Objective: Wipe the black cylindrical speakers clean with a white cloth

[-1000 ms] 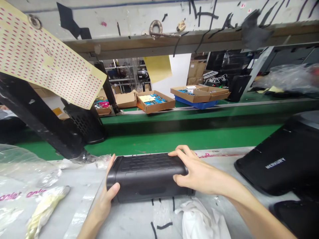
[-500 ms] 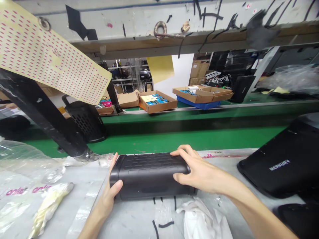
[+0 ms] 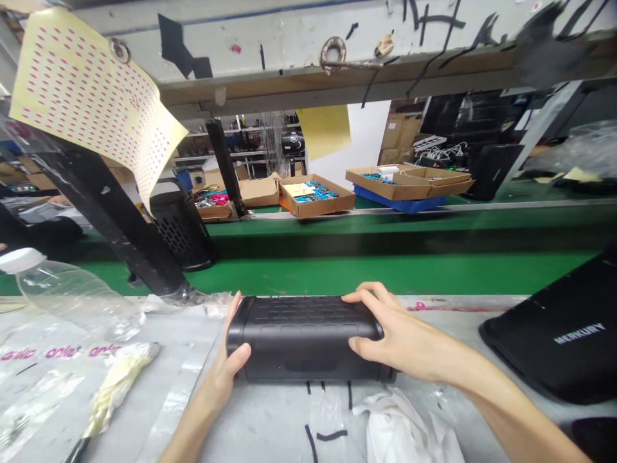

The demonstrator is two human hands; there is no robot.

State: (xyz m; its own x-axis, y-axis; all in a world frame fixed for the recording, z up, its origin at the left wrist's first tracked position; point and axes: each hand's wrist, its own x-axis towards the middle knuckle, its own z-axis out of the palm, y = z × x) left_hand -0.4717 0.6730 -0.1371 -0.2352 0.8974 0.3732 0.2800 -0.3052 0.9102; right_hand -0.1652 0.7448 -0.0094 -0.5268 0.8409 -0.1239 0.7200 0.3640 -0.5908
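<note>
Box (image 3: 308, 363), black, stays held between left hand (image 3: 224, 373) and right hand (image 3: 402, 334); the grip hasn't changed, so it looks steady

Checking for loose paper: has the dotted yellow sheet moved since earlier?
Yes: the dotted sheet has swung left, its right corner now clear of the thin black post.

Bottle (image 3: 72, 292) left of housing (image 3: 308, 347), cloth (image 3: 402, 431) in front, boxes (image 3: 324, 209) behind

The left hand (image 3: 224, 372) and right hand (image 3: 393, 331) are seen bare, with slender fingers (image 3: 362, 296); the left forearm (image 3: 195, 421) and right forearm (image 3: 501, 400) are likewise seen uncovered.
</note>
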